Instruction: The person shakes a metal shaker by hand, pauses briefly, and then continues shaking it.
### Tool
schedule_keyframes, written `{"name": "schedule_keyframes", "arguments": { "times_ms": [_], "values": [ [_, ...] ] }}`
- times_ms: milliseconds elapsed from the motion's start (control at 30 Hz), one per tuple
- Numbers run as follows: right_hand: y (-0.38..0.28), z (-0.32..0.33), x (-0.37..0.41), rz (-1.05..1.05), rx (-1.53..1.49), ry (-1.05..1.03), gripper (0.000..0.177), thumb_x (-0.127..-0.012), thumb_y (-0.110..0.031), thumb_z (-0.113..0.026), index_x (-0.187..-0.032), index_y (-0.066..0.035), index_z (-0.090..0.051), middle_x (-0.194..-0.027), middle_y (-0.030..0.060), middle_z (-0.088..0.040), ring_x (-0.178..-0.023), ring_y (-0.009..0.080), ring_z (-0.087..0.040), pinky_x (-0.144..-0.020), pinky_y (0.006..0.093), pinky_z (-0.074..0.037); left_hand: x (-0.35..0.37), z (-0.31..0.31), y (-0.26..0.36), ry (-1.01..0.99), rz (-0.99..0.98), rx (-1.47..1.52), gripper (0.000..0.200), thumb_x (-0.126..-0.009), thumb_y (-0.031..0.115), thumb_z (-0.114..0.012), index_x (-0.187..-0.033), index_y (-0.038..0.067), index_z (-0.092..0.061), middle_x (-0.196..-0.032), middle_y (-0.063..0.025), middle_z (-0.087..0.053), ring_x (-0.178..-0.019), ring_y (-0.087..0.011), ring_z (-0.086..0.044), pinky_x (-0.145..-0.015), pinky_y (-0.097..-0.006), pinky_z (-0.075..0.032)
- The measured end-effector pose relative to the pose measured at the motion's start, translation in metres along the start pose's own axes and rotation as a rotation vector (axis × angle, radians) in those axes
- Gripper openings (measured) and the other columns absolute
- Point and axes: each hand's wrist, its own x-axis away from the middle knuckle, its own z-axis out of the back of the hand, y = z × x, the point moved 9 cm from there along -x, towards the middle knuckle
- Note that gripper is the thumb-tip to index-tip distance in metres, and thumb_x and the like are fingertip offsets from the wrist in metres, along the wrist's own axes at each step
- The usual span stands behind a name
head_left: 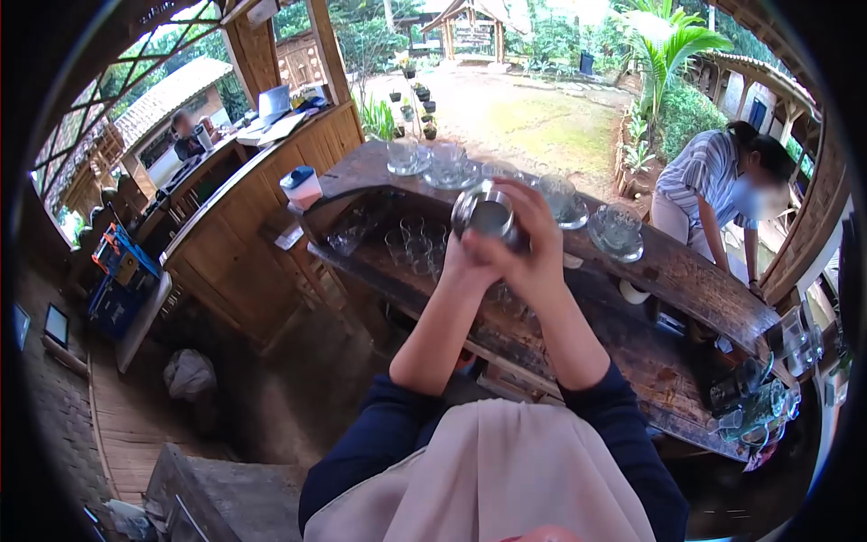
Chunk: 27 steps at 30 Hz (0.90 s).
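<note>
A shiny metal container (490,217) with a round opening is held up over the wooden counter, between both hands. My left hand (469,259) is wrapped round its lower left part. My right hand (533,237) grips it from the right, fingers curled over the top and back. What is inside the container is too small to tell. Behind it, glass cups on saucers (449,167) stand in a row along the upper ledge. Several clear glasses (414,246) stand on the lower shelf, to the left of my forearms.
A lidded plastic tub (302,188) sits at the ledge's left end. More glass cups and saucers (616,233) stand on the right. Glass mugs (768,406) crowd the counter's far right end. A person (713,185) leans over beyond the counter; another person (187,135) is at far left.
</note>
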Motion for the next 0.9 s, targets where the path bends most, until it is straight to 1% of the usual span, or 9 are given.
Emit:
{"name": "schedule_keyframes", "arguments": {
  "times_ms": [67, 100, 233, 333, 467, 600, 667, 733, 900],
  "values": [
    [-0.066, -0.006, 0.017, 0.405, 0.159, -0.245, 0.035, -0.071, -0.020, -0.069, -0.103, -0.012, -0.062, -0.113, 0.0103, -0.057, -0.097, 0.0254, -0.060, -0.089, 0.0361, -0.042, 0.020, -0.038, -0.028, -0.520, 0.620, 0.368, 0.047, -0.090, 0.042, -0.045, -0.113, 0.002, -0.052, -0.103, -0.0162, -0.058, -0.096, -0.0288, -0.059, -0.080, -0.0413, -0.052],
    [-0.107, -0.003, 0.029, 0.597, 0.153, -0.269, 0.031, -0.073, -0.019, -0.066, -0.103, -0.014, -0.062, -0.112, 0.0066, -0.059, -0.099, 0.0227, -0.060, -0.090, 0.0350, -0.042, 0.051, -0.070, -0.019, -0.233, 0.253, 0.170, 0.053, -0.088, 0.047, -0.047, -0.113, 0.000, -0.051, -0.106, -0.0185, -0.056, -0.102, -0.0313, -0.056, -0.077, -0.0445, -0.053],
    [-0.153, 0.006, 0.079, 1.072, -0.011, -0.303, 0.022, -0.079, -0.018, -0.058, -0.101, -0.021, -0.061, -0.107, -0.0033, -0.062, -0.103, 0.0158, -0.059, -0.095, 0.0400, -0.038, 0.101, -0.134, -0.010, -1.092, -0.014, 0.088, 0.054, -0.081, 0.046, -0.062, -0.126, 0.023, -0.044, -0.130, -0.0161, -0.037, -0.109, -0.0420, -0.048, -0.077, -0.0446, -0.054],
    [-0.091, -0.003, 0.053, 0.744, 0.149, -0.249, 0.025, -0.078, -0.027, -0.060, -0.101, -0.018, -0.060, -0.107, 0.0074, -0.060, -0.099, 0.0227, -0.059, -0.087, 0.0412, -0.040, 0.061, -0.080, -0.027, -0.611, 0.384, 0.063, 0.057, -0.084, 0.048, -0.056, -0.120, 0.005, -0.047, -0.118, -0.0158, -0.050, -0.099, -0.0264, -0.057, -0.075, -0.0354, -0.054],
    [0.027, -0.001, 0.008, -0.115, -0.061, 0.002, 0.050, -0.068, -0.022, -0.072, -0.109, -0.001, -0.053, -0.111, 0.0171, -0.057, -0.107, 0.0335, -0.053, -0.093, 0.0442, -0.040, 0.007, -0.005, -0.026, 0.096, 0.114, 0.089, 0.039, -0.093, 0.038, -0.037, -0.110, 0.007, -0.053, -0.105, -0.0109, -0.059, -0.095, -0.0250, -0.059, -0.082, -0.0403, -0.051],
    [-0.105, 0.003, 0.009, 0.514, 0.213, -0.328, 0.032, -0.073, -0.016, -0.069, -0.103, -0.011, -0.060, -0.105, 0.0046, -0.060, -0.104, 0.0237, -0.057, -0.094, 0.0465, -0.039, 0.071, -0.112, -0.012, -0.633, -0.110, -0.056, 0.050, -0.089, 0.044, -0.043, -0.121, 0.006, -0.049, -0.115, -0.0183, -0.055, -0.101, -0.0266, -0.058, -0.086, -0.0444, -0.049],
    [-0.152, 0.024, 0.051, 0.922, 0.093, -0.153, 0.026, -0.076, -0.017, -0.065, -0.102, -0.017, -0.061, -0.105, -0.0006, -0.059, -0.105, 0.0176, -0.057, -0.097, 0.0491, -0.036, 0.091, -0.143, -0.027, -0.880, 0.535, 0.137, 0.061, -0.085, 0.046, -0.054, -0.131, 0.008, -0.039, -0.132, -0.0221, -0.039, -0.107, -0.0368, -0.054, -0.085, -0.0506, -0.049],
    [-0.163, 0.038, 0.056, 1.106, 0.089, -0.150, 0.024, -0.077, -0.018, -0.063, -0.101, -0.018, -0.061, -0.105, -0.0016, -0.059, -0.106, 0.0155, -0.057, -0.097, 0.0501, -0.035, 0.100, -0.167, -0.010, -1.328, -0.152, -0.091, 0.062, -0.083, 0.038, -0.061, -0.135, 0.015, -0.034, -0.135, -0.0211, -0.036, -0.107, -0.0431, -0.052, -0.082, -0.0563, -0.049],
    [-0.052, 0.035, -0.006, 0.444, 0.257, -0.375, 0.043, -0.065, -0.016, -0.074, -0.104, -0.006, -0.059, -0.107, 0.0134, -0.058, -0.102, 0.0317, -0.056, -0.088, 0.0482, -0.042, -0.012, -0.065, -0.060, -0.550, 0.630, 0.061, 0.049, -0.090, 0.040, -0.039, -0.118, 0.001, -0.049, -0.108, -0.0164, -0.058, -0.099, -0.0244, -0.059, -0.083, -0.0381, -0.051]
  ]
}}
